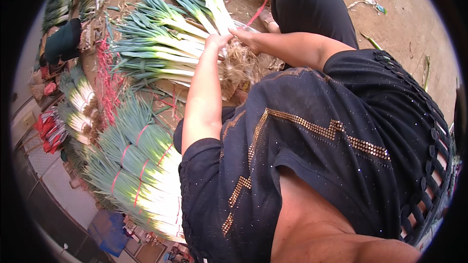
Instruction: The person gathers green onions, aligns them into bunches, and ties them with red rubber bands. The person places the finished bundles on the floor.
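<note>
Before me lies a spread of green onions (pixel 161 49), leaves to the left and whitish stalks towards my hands. My left hand (pixel 218 41) is closed on the white lower stalks near the roots. Beside it, my right hand (pixel 246 39) grips the root end of a thicker bunch of green onions (pixel 217 5), with its thumb along the stalks. Dry, stringy roots (pixel 237 62) hang below both hands. The fingers of both hands are partly hidden by stalks and roots.
Green onion bundles tied with red bands (pixel 135 168) are stacked at the lower left. Red plastic strips (pixel 106 80) lie on the ground beyond them. A person in dark clothing (pixel 62 42) bends at the far left. Leaf scraps (pixel 372 41) litter the floor at right.
</note>
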`<action>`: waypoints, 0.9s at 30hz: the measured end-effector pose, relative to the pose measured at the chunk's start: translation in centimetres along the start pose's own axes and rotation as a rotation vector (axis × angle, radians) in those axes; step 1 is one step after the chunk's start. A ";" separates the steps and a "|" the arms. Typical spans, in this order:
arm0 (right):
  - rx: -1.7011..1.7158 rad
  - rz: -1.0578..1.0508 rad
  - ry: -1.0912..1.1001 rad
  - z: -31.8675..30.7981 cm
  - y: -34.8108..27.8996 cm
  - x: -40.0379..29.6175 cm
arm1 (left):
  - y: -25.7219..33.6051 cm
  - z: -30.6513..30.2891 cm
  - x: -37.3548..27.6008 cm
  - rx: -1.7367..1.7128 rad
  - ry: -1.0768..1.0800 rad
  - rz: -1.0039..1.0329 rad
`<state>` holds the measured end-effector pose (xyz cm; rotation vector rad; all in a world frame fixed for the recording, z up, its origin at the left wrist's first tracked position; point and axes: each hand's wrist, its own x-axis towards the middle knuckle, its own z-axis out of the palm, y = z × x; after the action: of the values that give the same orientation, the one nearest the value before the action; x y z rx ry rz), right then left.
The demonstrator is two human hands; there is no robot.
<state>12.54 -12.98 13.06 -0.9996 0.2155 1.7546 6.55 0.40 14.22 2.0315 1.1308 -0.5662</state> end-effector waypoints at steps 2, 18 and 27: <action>0.093 -0.078 -0.026 1.0 -0.3 -0.4 | -0.6 0.1 -0.2 0.011 0.102 0.022; 0.085 -0.053 -0.141 0.1 -0.9 0.9 | -2.4 7.4 -8.9 -1.631 -0.158 -0.206; 0.117 -0.011 -0.210 -0.1 0.2 -1.7 | -1.9 3.0 -6.7 -0.642 0.237 0.061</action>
<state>12.55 -14.31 14.17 -0.7256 0.1767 1.8002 1.37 -4.89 16.09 1.5816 1.1900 0.0800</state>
